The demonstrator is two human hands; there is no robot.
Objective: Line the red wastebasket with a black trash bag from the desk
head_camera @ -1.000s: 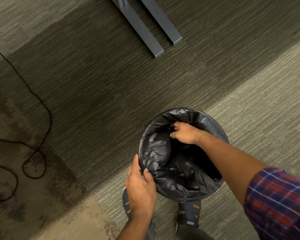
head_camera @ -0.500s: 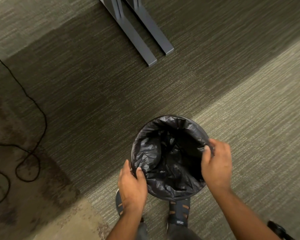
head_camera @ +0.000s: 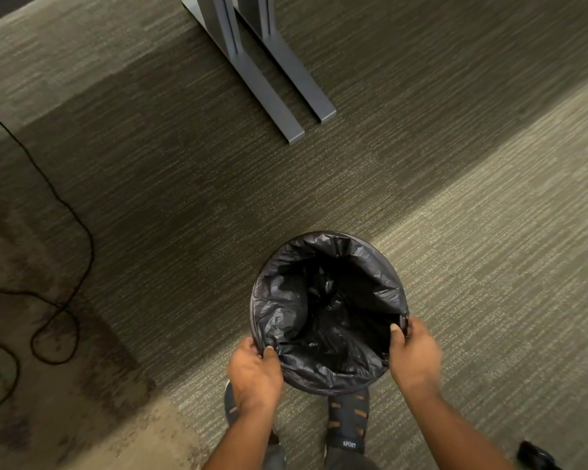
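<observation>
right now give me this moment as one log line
left hand gripping rim | right hand gripping rim | trash bag lining wastebasket

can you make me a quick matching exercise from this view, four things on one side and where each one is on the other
Things:
1. left hand
2. right hand
3. black cable
4. grey desk feet

Places:
A. top middle, beyond the basket
B. gripping the bag at the rim's near-right side
C. looped on the carpet at far left
D. gripping the bag at the rim's near-left side

Pairs: 1-D, 2-B, 3-C, 4-A
</observation>
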